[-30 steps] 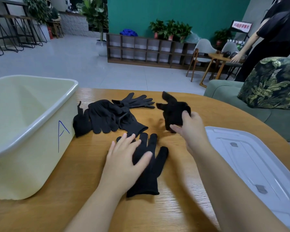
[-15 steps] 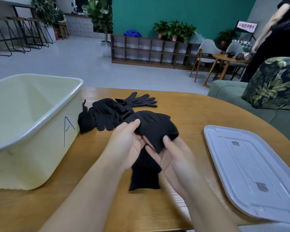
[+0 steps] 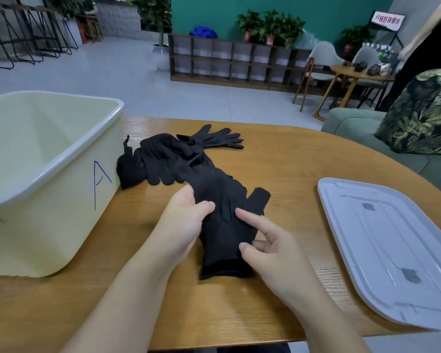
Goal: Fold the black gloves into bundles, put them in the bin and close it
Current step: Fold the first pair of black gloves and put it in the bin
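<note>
A pair of black gloves [image 3: 225, 225] lies stacked on the wooden table [image 3: 303, 159], cuffs toward me. My left hand [image 3: 186, 222] pinches the gloves' left edge between thumb and fingers. My right hand [image 3: 267, 248] rests against their right side, index finger stretched onto the fabric and thumb at the cuff. More black gloves [image 3: 168, 161] lie in a heap behind, next to the cream bin [image 3: 69, 159] marked "A", which stands open at the left. Its white lid [image 3: 392, 250] lies flat on the table at the right.
One loose black glove [image 3: 219, 138] lies spread at the back of the heap. A green sofa with a leaf-print cushion [image 3: 423, 113] stands beyond the table's right edge. A person in black stands at the far right.
My right hand brought a glove from the far middle of the table onto the one under my left hand. Both hands now hold the stacked pair lying lengthwise.
</note>
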`<state>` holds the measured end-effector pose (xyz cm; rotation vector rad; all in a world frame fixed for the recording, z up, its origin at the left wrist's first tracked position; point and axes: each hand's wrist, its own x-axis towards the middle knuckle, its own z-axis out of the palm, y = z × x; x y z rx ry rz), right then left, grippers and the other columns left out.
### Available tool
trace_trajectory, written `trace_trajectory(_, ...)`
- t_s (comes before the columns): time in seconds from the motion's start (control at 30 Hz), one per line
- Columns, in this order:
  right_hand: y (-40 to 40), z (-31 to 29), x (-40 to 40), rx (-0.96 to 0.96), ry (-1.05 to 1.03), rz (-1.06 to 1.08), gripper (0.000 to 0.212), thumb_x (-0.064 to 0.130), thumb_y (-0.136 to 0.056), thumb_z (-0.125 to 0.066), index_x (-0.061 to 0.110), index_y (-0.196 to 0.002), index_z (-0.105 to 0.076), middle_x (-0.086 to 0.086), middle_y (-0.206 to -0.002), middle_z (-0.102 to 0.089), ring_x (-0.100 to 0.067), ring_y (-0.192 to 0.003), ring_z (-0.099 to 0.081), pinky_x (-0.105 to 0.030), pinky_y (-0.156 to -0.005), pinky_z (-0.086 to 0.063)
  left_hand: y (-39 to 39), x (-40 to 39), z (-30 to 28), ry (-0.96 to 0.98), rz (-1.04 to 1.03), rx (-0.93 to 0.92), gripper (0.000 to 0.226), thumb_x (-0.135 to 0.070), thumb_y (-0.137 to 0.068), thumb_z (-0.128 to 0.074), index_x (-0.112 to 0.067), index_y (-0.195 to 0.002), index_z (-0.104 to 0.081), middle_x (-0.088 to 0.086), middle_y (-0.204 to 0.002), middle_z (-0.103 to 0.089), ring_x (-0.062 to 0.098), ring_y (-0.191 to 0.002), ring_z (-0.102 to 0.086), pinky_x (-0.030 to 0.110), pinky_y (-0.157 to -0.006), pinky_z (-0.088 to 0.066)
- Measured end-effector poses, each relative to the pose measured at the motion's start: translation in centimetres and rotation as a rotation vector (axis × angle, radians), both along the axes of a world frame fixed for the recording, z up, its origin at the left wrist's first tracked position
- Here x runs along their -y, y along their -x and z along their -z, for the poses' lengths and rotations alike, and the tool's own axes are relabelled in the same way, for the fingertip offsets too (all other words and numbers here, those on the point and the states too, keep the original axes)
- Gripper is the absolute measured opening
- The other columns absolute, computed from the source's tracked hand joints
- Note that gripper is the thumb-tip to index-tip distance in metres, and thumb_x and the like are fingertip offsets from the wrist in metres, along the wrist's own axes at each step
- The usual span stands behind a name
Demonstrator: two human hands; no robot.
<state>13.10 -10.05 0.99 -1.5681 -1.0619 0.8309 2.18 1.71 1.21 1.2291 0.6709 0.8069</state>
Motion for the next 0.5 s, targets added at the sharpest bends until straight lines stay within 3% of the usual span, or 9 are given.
trace_trajectory(0.07, 0.3, 0.3, 0.2, 0.001, 0.065, 0.008, 0.054, -0.005, -0.085, -0.053, 0.028, -0.129, -0.053, 0.010, -0.118, -0.064, 0.000, -0.085, -0.070, -0.010, -0.071, -0.050, 0.1, -0.2, 0.9, -0.068, -0.036, -0.109, 0.039, 0.010, -0.088, -0.043, -0.018, -0.109, -0.061, 0.000, -0.107, -0.071, 0.016, -0.102, -0.067, 0.035, -0.085, -0.055)
trace_trajectory(0.27, 0.3, 0.3, 0.5, 0.025, 0.178, 0.038, 0.051, 0.000, -0.084, -0.056, 0.026, -0.128, -0.054, 0.010, -0.095, -0.072, -0.003, -0.079, -0.071, -0.009, -0.065, -0.052, 0.0, -0.2, 2.1, -0.162, -0.107, -0.337, 0.032, -0.006, -0.080, -0.054, -0.029, -0.103, -0.055, -0.006, -0.103, -0.068, 0.013, -0.099, -0.064, 0.043, -0.088, -0.053)
trace_trajectory(0.4, 0.6, -0.2, 0.7, 0.172, 0.225, 0.027, 0.052, 0.009, -0.083, -0.060, 0.028, -0.131, -0.052, 0.018, -0.109, -0.063, 0.010, -0.093, -0.059, -0.006, -0.079, -0.048, -0.3, 0.0, 1.8, -0.201, -0.161, -0.392, 0.035, -0.005, -0.083, -0.053, -0.026, -0.111, -0.047, -0.010, -0.097, -0.063, 0.007, -0.092, -0.060, 0.030, -0.079, -0.053)
trace_trajectory(0.5, 0.8, 0.1, 0.6, 0.201, 0.217, 0.038, 0.052, 0.010, -0.084, -0.060, 0.026, -0.133, -0.051, 0.014, -0.117, -0.061, 0.008, -0.095, -0.060, -0.007, -0.081, -0.047, -0.3, -0.1, 2.0, -0.211, -0.178, -0.418, 0.041, -0.005, -0.084, -0.053, -0.025, -0.119, -0.045, -0.010, -0.101, -0.063, 0.009, -0.096, -0.060, 0.035, -0.085, -0.053)
